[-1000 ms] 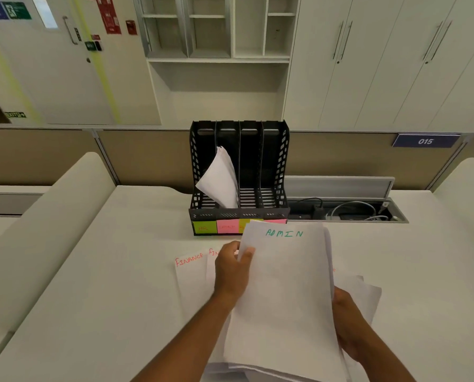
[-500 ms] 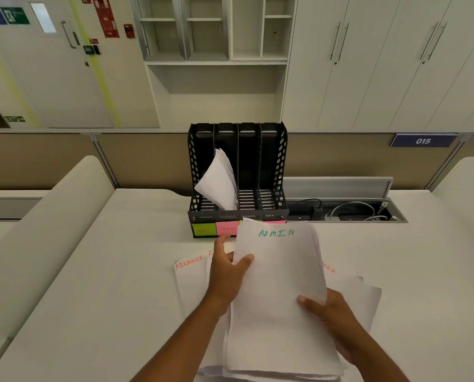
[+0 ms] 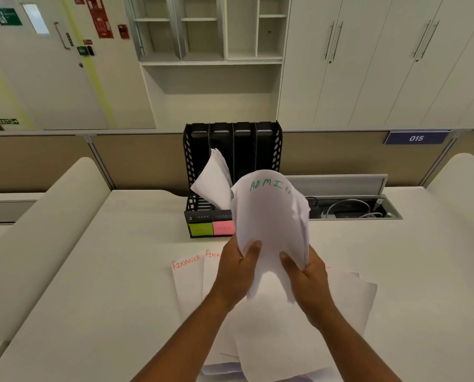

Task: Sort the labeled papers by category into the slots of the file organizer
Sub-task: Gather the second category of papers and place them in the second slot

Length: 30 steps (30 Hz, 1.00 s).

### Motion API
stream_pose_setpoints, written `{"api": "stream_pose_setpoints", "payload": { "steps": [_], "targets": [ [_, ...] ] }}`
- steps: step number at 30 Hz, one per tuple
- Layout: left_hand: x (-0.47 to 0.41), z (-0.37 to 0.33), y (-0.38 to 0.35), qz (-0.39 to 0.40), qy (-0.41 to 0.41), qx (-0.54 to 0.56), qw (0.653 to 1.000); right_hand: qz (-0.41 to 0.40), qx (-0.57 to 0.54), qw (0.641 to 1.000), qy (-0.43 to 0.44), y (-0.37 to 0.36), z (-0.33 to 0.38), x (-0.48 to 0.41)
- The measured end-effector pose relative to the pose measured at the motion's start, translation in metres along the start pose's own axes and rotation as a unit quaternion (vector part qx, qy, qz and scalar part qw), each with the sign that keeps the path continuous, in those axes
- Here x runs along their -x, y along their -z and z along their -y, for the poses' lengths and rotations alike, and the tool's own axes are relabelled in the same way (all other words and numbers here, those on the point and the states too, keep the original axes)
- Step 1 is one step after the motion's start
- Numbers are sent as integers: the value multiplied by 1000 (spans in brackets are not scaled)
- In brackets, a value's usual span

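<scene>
A bundle of white ADMIN papers (image 3: 271, 216), lettered in green, is held upright in front of the black file organizer (image 3: 269, 144). My left hand (image 3: 238, 271) and my right hand (image 3: 304, 274) both grip its lower end, curling the sheets. The organizer has several slots; a white sheaf (image 3: 212, 183) leans out of a left slot. A green sticky label (image 3: 201, 229) and a pink one (image 3: 222, 228) show on its front; the other labels are hidden behind the bundle. Papers marked FINANCE (image 3: 187, 279) in orange lie spread on the desk under my hands.
An open cable tray (image 3: 351, 210) with wires is sunk into the white desk (image 3: 92, 285) right of the organizer. A tan partition with a "015" sign (image 3: 416, 138) runs behind. Padded white dividers rise at the left and right.
The ADMIN bundle has been lifted off the desk pile and raised toward the organizer. My right hand moved up to grip its lower end beside the left, and the sheets now curl.
</scene>
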<state>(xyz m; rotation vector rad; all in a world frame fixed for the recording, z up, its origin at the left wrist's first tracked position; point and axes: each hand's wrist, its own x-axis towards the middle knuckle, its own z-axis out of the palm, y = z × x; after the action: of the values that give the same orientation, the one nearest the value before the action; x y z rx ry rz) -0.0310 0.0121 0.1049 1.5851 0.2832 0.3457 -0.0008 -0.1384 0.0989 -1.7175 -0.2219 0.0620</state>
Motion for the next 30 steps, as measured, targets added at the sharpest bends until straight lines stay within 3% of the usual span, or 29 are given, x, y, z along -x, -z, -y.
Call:
{"api": "stream_pose_setpoints", "payload": {
  "steps": [4, 15, 19, 23, 30],
  "targets": [
    [17, 8, 3, -30, -37, 11, 999, 4, -24, 1000, -12, -8, -15, 7],
    [51, 71, 13, -34, 85, -65, 994, 40, 8, 990, -134, -12, -72, 37],
    [52, 68, 14, -32, 80, -63, 994, 38, 46, 991, -123, -6, -69, 35],
    [53, 69, 15, -5, 111, -67, 992, 86, 69, 985, -131, -4, -72, 36],
    [24, 51, 49, 70, 124, -96, 985, 153, 125, 978, -62, 38, -25, 8]
  ]
}}
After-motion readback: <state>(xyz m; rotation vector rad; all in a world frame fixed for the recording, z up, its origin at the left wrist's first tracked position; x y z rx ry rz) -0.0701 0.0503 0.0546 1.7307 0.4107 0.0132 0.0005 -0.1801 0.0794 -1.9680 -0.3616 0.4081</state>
